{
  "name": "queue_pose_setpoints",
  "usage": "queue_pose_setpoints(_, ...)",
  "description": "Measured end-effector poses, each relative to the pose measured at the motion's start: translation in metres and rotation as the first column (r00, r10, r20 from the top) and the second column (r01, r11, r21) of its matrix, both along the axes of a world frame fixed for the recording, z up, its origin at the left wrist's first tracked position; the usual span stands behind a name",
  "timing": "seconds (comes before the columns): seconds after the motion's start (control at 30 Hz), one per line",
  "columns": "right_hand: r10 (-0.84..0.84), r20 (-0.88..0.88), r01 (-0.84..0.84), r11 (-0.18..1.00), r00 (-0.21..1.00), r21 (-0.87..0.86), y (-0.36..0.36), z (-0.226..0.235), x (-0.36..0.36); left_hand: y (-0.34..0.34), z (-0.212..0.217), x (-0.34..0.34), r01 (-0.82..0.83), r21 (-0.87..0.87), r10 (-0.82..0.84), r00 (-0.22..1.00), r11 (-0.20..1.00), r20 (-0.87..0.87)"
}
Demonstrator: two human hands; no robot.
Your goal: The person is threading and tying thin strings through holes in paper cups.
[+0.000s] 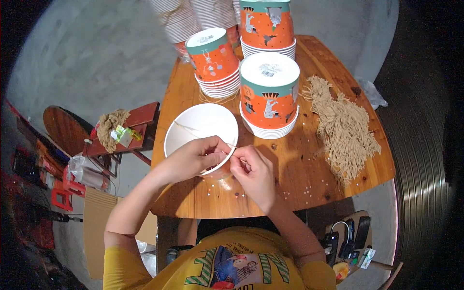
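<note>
A white-lined paper bucket (205, 118) leans on the wooden table with its mouth tilted up toward me. A thin tan cord (183, 128) crosses its mouth and runs to the right side of the rim. There my left hand (203, 157) reaches over the opening, its thumb and fingers pinched on the cord. Just outside the same rim, my right hand (253, 171) is closed with its fingertips on the cord, almost touching the left fingers. The fingers hide the cord's end and the exact spot on the rim.
Upside-down stacks of orange and green paper buckets (269, 101) stand behind the bucket. A heap of tan cords (343, 130) lies on the right of the table (299, 159), with small white bits scattered nearby. At left, a red bench (137, 121) bears another cord bundle (110, 128).
</note>
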State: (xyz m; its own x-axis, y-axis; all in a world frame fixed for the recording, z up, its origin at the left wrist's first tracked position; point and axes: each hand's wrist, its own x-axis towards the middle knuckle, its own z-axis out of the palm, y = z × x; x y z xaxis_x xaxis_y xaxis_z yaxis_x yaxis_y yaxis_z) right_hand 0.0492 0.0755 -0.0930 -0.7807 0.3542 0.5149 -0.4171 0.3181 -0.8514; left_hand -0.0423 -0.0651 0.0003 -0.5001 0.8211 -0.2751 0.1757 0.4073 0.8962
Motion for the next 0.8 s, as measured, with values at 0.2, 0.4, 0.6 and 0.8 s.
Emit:
queue_pose_setpoints(0.2,0.014,0.075,-0.016,0.999,0.997,0.029,0.003,0.009,0.002,0.003,-0.006,-0.007,0.017,-0.028,-0.023,0.980,0.999,-0.200)
queue_pose_setpoints(0.4,0.189,0.116,-0.193,0.981,0.975,0.025,0.029,0.030,0.011,-0.006,-0.006,-0.013,-0.198,0.134,0.200,0.980,0.971,-0.001)
queue_pose_setpoints(0.6,0.317,0.119,-0.326,0.943,0.941,0.067,0.033,0.042,-0.002,0.005,0.000,-0.002,-0.363,0.256,0.254,0.892,0.896,0.375)
queue_pose_setpoints(0.8,0.398,0.064,-0.403,0.911,0.915,0.091,0.040,0.056,-0.008,0.003,-0.012,-0.006,-0.199,0.307,0.132,0.965,0.931,0.227)
